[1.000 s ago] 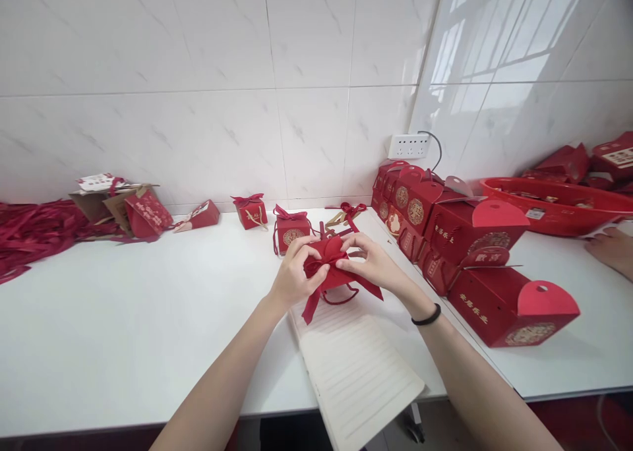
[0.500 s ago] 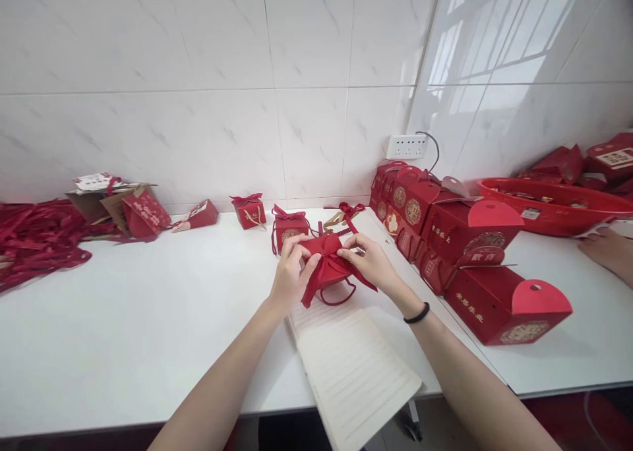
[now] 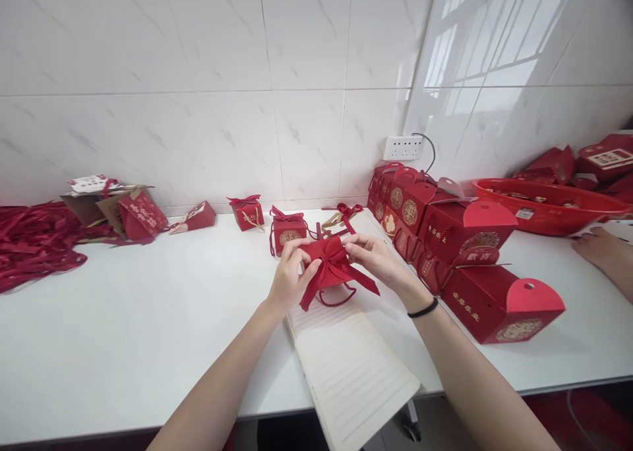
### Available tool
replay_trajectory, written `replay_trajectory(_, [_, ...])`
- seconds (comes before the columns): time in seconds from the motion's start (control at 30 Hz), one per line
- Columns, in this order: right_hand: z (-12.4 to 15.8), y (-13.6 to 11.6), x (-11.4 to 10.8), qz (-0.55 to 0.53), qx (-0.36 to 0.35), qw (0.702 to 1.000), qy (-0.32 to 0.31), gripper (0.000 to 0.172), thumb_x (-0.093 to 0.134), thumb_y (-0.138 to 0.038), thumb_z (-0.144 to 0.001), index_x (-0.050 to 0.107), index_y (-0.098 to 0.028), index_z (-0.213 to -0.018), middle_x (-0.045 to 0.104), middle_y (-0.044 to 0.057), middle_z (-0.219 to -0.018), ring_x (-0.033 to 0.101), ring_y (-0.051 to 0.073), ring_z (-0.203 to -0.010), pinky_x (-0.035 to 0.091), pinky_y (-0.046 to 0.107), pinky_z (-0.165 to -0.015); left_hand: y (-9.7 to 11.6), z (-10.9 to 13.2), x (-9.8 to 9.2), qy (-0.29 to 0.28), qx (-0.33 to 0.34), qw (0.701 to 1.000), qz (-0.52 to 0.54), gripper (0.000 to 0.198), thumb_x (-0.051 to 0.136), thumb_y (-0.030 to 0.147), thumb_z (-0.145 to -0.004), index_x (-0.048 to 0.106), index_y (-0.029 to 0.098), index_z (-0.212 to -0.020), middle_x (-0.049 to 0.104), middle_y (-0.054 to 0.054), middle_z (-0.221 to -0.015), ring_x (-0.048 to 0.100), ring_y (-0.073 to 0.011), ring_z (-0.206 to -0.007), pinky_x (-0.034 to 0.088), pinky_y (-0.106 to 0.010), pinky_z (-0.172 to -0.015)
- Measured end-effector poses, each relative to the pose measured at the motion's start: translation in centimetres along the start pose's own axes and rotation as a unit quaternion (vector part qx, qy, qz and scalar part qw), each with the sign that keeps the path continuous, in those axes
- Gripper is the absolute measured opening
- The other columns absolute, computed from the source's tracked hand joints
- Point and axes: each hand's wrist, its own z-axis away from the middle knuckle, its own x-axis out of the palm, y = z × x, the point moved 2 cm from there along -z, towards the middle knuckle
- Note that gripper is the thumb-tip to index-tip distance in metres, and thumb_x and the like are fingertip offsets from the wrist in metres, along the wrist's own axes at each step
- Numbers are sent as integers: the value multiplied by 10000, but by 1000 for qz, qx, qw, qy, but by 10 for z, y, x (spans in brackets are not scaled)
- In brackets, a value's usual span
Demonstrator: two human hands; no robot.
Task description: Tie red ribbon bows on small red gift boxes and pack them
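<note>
A small red gift box [image 3: 330, 281] with a red ribbon bow [image 3: 327, 261] on top sits at the far end of an open lined notebook [image 3: 353, 365]. Its cord handle [image 3: 338, 300] loops toward me, and two ribbon tails spread out to the sides. My left hand [image 3: 291, 274] is closed on the left side of the bow, thumb near the knot. At the bow's right side, the thumb and fingertips of my right hand [image 3: 374, 261] pinch the ribbon. The hands partly cover the box.
Behind stand two small tied boxes [image 3: 289, 230] [image 3: 247, 213] and ribbon pieces [image 3: 341, 217]. Larger red boxes [image 3: 499, 302] line the right, near a red basin [image 3: 548, 207] and another person's hand [image 3: 601, 250]. A ribbon heap [image 3: 39, 243] lies far left.
My right hand has shifted slightly up and right along the bow, its fingers now higher on the ribbon. The left hand has kept its hold, and the bow looks more spread.
</note>
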Motion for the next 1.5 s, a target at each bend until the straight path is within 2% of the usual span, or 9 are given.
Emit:
replay_trajectory(0.17, [2, -11, -9, 92, -50, 995, 5, 176, 649, -325, -716, 600, -185, -810, 571, 4, -791, 518, 120, -666, 443, 264, -639, 0, -1, 0, 4, -5, 1000, 4, 196, 510, 248, -868, 436, 200, -694, 550, -67, -1040, 560, -177, -1029, 478, -341, -872])
replay_trajectory(0.3, [5, -14, -3, 175, -64, 982, -26, 210, 652, -289, -684, 605, -175, -854, 614, 48, -909, 551, 149, -712, 468, 294, -647, 0, -1, 0, 2, -4, 1000, 2, 188, 507, 240, -870, 446, 199, -697, 555, -69, -1044, 558, -179, -1034, 476, -346, -874])
replay_trajectory(0.53, [-1, -2, 6, 192, -123, 971, 68, 243, 657, -348, -706, 578, -171, -852, 615, 35, -804, 543, 147, -672, 457, 291, -625, 0, -1, 1, 6, 4, 1000, 5, 189, 512, 224, -868, 442, 196, -694, 551, -61, -1036, 557, -165, -1027, 471, -324, -872])
replay_trajectory(0.63, [-2, -3, 5, 194, -137, 969, 72, 221, 657, -335, -696, 565, -171, -812, 606, 25, -790, 513, 124, -615, 434, 272, -584, -1, -1, 1, 7, 4, 1000, 4, 190, 515, 225, -867, 442, 195, -694, 550, -59, -1035, 557, -160, -1026, 472, -313, -867])
replay_trajectory(0.87, [1, -5, 6, 238, -162, 954, 81, 110, 581, -288, -726, 574, -181, -751, 624, 23, -768, 539, 143, -656, 431, 289, -633, 0, -1, -1, -2, -1, 1000, 2, 194, 509, 239, -870, 435, 200, -694, 548, -66, -1038, 556, -171, -1031, 475, -336, -876])
replay_trajectory(1.13, [4, -6, 11, 268, -203, 939, 74, 40, 507, -226, -689, 474, -206, -680, 564, -10, -684, 526, 145, -650, 420, 271, -626, 0, -1, 0, -6, -7, 1000, 0, 203, 498, 258, -874, 432, 203, -691, 548, -69, -1032, 556, -176, -1029, 476, -345, -877])
replay_trajectory(1.23, [6, -6, 13, 318, -216, 918, 94, 36, 484, -223, -695, 453, -214, -682, 535, -16, -641, 484, 140, -585, 392, 258, -566, 0, -1, 0, -6, -5, 1000, 2, 200, 501, 256, -873, 428, 202, -696, 542, -69, -1045, 558, -171, -1020, 477, -339, -873])
replay_trajectory(1.37, [9, -5, 17, 425, -256, 858, 133, 165, 441, -185, -713, 317, -224, -611, 422, -16, -541, 389, 151, -531, 357, 281, -570, 1, 0, 0, -10, -2, 1000, 1, 192, 506, 240, -872, 426, 201, -701, 537, -67, -1060, 552, -166, -1025, 470, -336, -882])
replay_trajectory(1.5, [9, -1, 21, 503, -264, 813, 129, 291, 400, -151, -771, 215, -222, -557, 294, -26, -451, 301, 153, -479, 335, 308, -608, 1, -1, 1, -12, 5, 1000, -6, 200, 501, 257, -873, 427, 204, -695, 544, -74, -1050, 554, -176, -1020, 474, -348, -876])
